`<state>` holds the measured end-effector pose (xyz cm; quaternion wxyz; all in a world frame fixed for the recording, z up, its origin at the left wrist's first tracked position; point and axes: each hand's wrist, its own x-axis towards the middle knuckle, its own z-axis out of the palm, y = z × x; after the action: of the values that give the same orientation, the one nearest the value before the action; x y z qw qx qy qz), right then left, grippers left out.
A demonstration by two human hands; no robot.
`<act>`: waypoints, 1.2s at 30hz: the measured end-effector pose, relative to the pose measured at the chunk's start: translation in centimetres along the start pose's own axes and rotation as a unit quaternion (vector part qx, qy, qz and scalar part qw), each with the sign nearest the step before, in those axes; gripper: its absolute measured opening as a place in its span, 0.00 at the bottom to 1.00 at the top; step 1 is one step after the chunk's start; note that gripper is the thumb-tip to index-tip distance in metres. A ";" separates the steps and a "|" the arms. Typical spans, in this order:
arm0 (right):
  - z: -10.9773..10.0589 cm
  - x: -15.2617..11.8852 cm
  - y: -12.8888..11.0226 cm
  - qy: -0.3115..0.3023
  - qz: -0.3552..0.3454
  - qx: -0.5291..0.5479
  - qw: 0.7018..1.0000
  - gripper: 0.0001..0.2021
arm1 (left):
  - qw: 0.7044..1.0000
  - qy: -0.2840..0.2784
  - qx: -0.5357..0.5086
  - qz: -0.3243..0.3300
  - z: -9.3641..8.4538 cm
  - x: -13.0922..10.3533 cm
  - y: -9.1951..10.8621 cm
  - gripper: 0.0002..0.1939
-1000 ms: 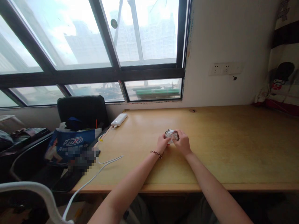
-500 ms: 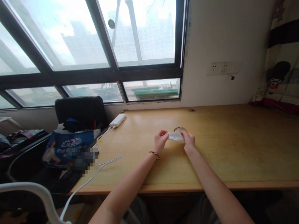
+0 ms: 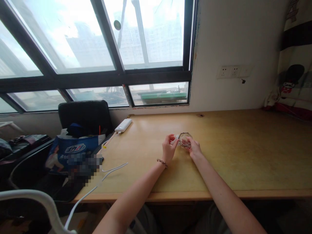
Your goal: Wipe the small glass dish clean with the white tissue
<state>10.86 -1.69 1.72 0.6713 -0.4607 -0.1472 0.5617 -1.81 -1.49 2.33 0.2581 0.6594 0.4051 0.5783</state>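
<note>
Over the middle of the wooden desk (image 3: 234,146), my right hand (image 3: 195,149) grips the lower right side of a coil of thin brownish wire (image 3: 181,140). The loops stand up to the left of its fingers, forming a rough ring. My left hand (image 3: 168,149), with a braided bracelet at the wrist, is closed in a pinch on a small whitish, see-through piece (image 3: 175,139). That piece reaches toward the coil's left edge; whether it is joined to the wire I cannot tell. Part of it is hidden by my left fingers.
A white power bank (image 3: 123,125) lies at the desk's back left, with a white cable (image 3: 107,174) running over the left edge. Beyond that edge stand a black chair (image 3: 84,113) and a blue bag (image 3: 75,146). Wall sockets (image 3: 229,71) are at the back right.
The whitish sheet stretched between both hands no longer spans them; only a small part shows at my left hand. The wire coil, mostly hidden behind it before, is now in my right hand.
</note>
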 end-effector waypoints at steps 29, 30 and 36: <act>0.5 -0.3 0.9 -0.084 -0.006 0.087 0.993 0.07 | 0.891 -0.274 0.336 0.133 -0.5 -0.5 2.1 0.20; 0.6 -0.4 0.8 -0.089 0.006 0.093 0.992 0.07 | 0.893 -0.277 0.326 0.138 -0.7 -0.3 2.1 0.21; 0.8 -0.6 0.6 -0.096 0.032 0.112 0.988 0.06 | 0.874 -0.235 0.396 0.156 -1.5 0.3 3.1 0.23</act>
<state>9.75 -1.94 1.88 0.6828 -0.3309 -0.1323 0.6378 -2.58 -3.11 5.27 -0.0309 0.8777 0.4194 0.2297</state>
